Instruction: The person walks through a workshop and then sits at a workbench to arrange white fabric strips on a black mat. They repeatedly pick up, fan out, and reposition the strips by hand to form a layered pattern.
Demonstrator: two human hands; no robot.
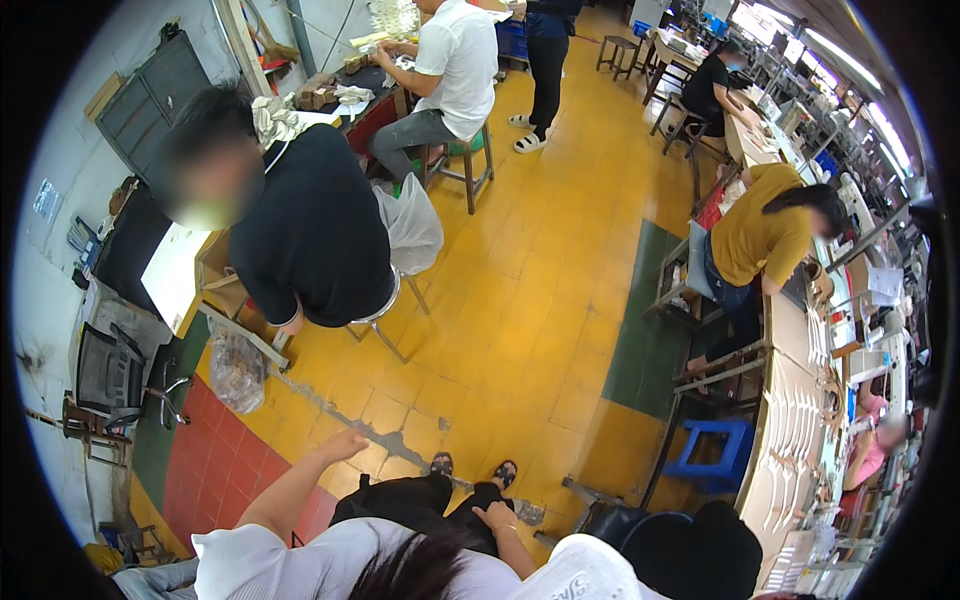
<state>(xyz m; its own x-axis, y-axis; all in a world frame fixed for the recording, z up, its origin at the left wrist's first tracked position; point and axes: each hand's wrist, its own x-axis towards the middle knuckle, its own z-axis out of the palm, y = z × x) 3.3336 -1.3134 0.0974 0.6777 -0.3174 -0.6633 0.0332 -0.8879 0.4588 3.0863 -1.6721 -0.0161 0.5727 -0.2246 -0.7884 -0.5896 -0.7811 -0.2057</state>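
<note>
My left hand (346, 443) is held out over the floor, away from my body. Its fingers blend into one small blurred shape, so how far they are curled is unclear, and nothing is seen in it. Low against my dark trousers (398, 497) lies my right hand (494, 516), fingers apart and empty, a thin band at its wrist. My feet in dark sandals (505, 472) are on the yellow tiles. A white cap-like item (590, 572) at the bottom edge is partly cut off.
A person in black (315, 225) sits on a stool at front left, near a plastic bag (238, 370). On the right runs a long bench (790, 385) with pale cut strips; a person in yellow (765, 225) works there. A blue stool (712, 452) stands below it.
</note>
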